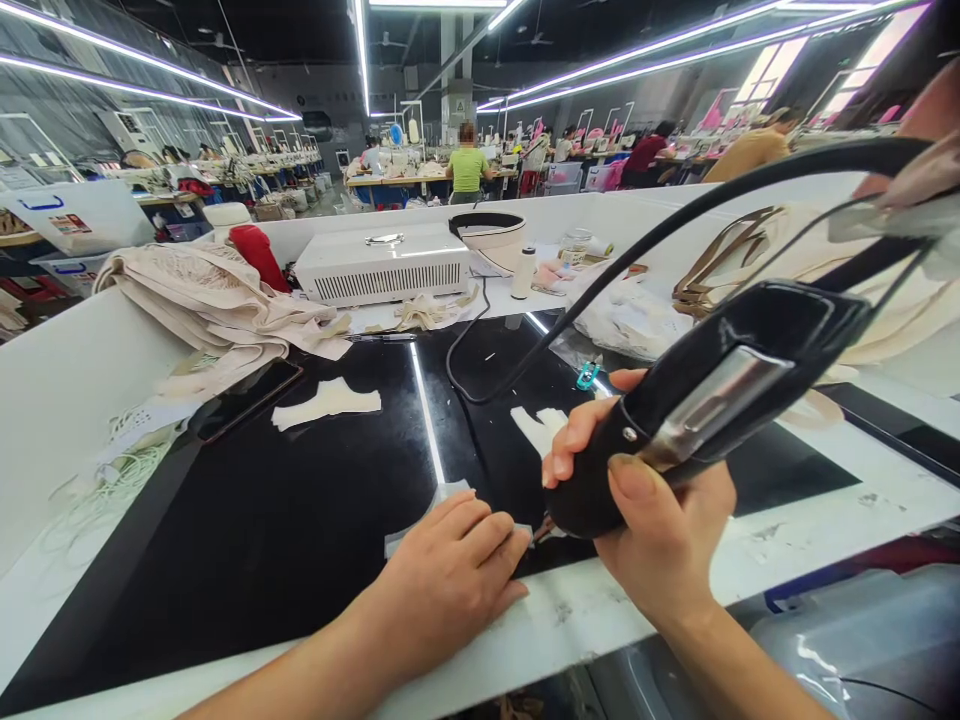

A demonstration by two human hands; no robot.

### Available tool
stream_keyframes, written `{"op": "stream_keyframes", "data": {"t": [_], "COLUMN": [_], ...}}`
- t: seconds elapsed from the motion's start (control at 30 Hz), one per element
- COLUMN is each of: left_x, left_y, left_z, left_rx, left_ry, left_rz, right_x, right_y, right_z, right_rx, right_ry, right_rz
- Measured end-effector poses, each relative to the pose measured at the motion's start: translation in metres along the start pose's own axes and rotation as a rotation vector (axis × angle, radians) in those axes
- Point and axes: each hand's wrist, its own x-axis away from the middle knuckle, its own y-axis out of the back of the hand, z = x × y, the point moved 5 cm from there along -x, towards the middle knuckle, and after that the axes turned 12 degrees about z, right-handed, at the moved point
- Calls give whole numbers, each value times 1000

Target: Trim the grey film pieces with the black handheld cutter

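My right hand [667,530] is wrapped round a black corded handheld cutter [705,390] with a metal lever along its side. Its copper-coloured tip points down and left, close to the fingertips of my left hand [457,560]. That hand lies palm down with bent fingers, pressing on a translucent pattern piece [401,538] at the front of the black board [300,520]. Most of the pattern piece is hidden beneath it. A cream fabric cutout [328,402] lies to the left on the board. Another cream piece [534,430] is partly covered by my right hand.
A phone [247,398], piled beige fabric [217,290] and turquoise snips [589,375] lie around the board. Behind stand a vented white box [382,268], a thread spool [523,273] and a bowl [487,235]. The cutter's thick cable [637,245] arcs overhead at right. Several people sit farther back.
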Motion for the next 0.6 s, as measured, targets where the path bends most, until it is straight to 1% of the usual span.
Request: {"op": "stream_keyframes", "data": {"t": [0.2,0.43,0.5,0.6], "left_x": [-1,-2,0,9], "left_y": [1,-1,4,18], "left_z": [0,0,1,8], "left_rx": [9,38,84,156], "left_ry": [1,8,23,70], "left_rz": [-17,1,18,62], "right_x": [1,1,0,-4], "right_y": [-1,1,1,-3], "right_z": [1,0,2,8], "right_rx": [0,41,44,34], "right_ry": [3,-8,-13,1], "right_rz": [2,-15,-16,-22]}}
